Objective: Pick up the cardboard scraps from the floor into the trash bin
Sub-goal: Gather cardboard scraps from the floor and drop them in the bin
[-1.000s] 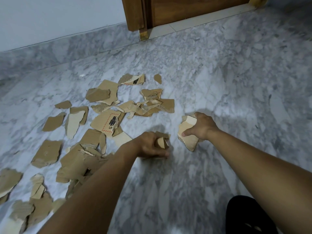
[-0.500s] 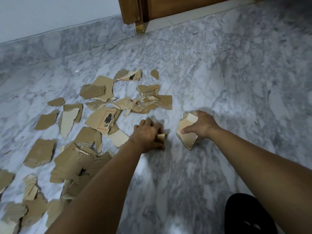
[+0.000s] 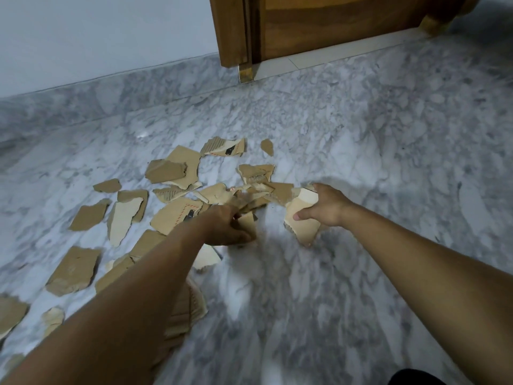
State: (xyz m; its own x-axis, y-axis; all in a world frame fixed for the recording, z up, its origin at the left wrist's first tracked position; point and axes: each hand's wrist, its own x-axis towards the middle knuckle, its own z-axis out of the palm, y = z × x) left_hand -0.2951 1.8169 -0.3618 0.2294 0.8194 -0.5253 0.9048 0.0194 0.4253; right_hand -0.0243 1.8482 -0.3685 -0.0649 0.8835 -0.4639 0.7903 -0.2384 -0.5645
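Observation:
Several torn brown cardboard scraps lie scattered over the grey marble floor (image 3: 361, 162), mostly left of centre. My right hand (image 3: 326, 207) grips a stack of pale cardboard scraps (image 3: 302, 222), thumb on its front face. My left hand (image 3: 226, 225) is curled round a small scrap (image 3: 248, 222) and reaches into a tangle of scraps (image 3: 258, 190) in the middle of the pile. A printed scrap with red dashes (image 3: 177, 215) lies just left of my left hand. No trash bin is in view.
A wooden door and its frame (image 3: 319, 26) stand at the back, with a pale wall (image 3: 97, 37) and marble skirting to the left. Something dark (image 3: 413, 379) shows at the bottom right edge. My left forearm hides part of the pile.
Both hands have moved forward, away from me, toward the middle tangle of scraps. Each hand still holds its cardboard. The view has tilted up, showing more of the door.

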